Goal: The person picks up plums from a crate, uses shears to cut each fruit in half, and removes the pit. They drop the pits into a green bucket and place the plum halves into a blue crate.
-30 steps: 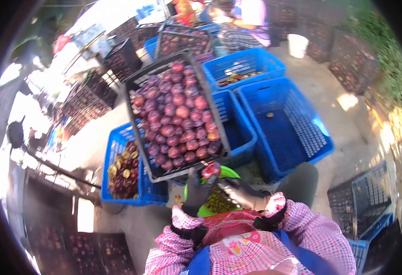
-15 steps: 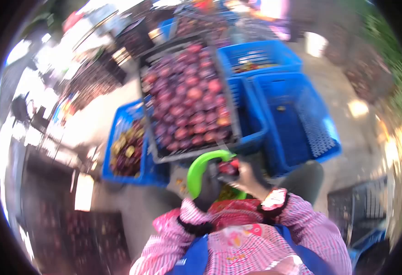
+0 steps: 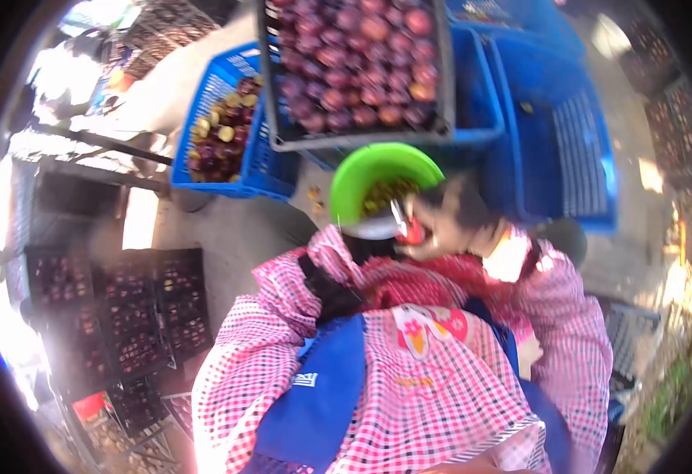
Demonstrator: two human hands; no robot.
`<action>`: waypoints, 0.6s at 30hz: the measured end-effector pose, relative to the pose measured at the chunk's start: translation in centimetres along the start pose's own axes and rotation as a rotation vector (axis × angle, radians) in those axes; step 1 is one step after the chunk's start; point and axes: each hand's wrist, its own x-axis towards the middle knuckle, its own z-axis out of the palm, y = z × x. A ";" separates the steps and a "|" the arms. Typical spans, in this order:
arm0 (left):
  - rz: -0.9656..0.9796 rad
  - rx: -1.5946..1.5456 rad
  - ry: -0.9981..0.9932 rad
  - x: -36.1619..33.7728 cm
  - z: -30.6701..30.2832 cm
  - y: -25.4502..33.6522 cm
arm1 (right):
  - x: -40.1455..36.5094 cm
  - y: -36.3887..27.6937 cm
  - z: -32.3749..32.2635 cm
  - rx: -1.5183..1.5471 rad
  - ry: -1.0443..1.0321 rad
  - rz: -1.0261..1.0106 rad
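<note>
A bright green bowl (image 3: 349, 175) sits at my lap, with small yellow-green pieces (image 3: 389, 193) inside. My right hand (image 3: 448, 225), in a dark glove that leaves fingers bare, is closed at the bowl's near right rim. Its fingers wrap a red-handled knife (image 3: 413, 231); a blurred pale blade points left. My left hand (image 3: 368, 249) is a dark gloved shape below the blade, its fingers hidden. Beyond the bowl stands a black crate (image 3: 283, 144) heaped with whole plums (image 3: 354, 67).
At left, a blue crate (image 3: 239, 188) holds cut plums (image 3: 223, 134). Another deep blue crate (image 3: 511, 158) stands at right, with a small yellowish piece inside. Dark trays of fruit (image 3: 133, 316) lie far left. A grey crate (image 3: 630, 336) is at right.
The view has tipped down, so crates and bowl sit higher in the picture. The bowl's inside now shows. The red plum seen earlier at my right hand is no longer visible there.
</note>
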 end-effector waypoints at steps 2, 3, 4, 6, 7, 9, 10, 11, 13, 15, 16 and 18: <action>-0.442 -0.047 -0.450 -2.3 10.0 7.4 | -2.2 1.4 2.5 0.912 0.057 0.602; -0.434 -0.144 -0.417 -1.1 9.2 7.5 | -2.3 2.2 2.7 1.106 0.248 0.825; -0.425 -0.241 -0.372 -0.7 9.1 7.6 | -2.3 2.7 3.2 1.304 0.447 1.046; -0.163 0.125 -0.019 -1.3 9.0 7.1 | -2.7 3.2 4.0 1.542 0.632 1.049; -0.057 0.215 -0.041 -1.3 9.0 7.2 | -2.9 3.4 3.9 1.572 0.584 1.014; 0.041 0.305 -0.073 -1.2 9.2 7.1 | -3.5 3.9 3.9 1.593 0.551 0.984; -0.005 0.165 -0.105 -1.0 9.5 7.1 | -3.5 4.0 3.7 1.685 0.509 0.958; -0.051 0.024 -0.136 -0.9 9.9 7.1 | -3.5 4.2 3.5 1.775 0.462 0.928; -0.141 -0.260 -0.184 -1.0 10.7 7.4 | -2.6 3.6 3.3 1.365 0.399 0.980; -0.154 -0.370 -0.092 -1.4 12.2 7.3 | -2.5 2.8 3.0 0.922 0.135 0.806; -0.150 -0.366 -0.093 -1.5 11.6 6.7 | -1.0 3.0 3.6 0.567 0.348 0.425; -0.008 -0.155 -0.163 -2.0 9.8 5.0 | -1.2 2.9 3.2 0.543 0.174 0.704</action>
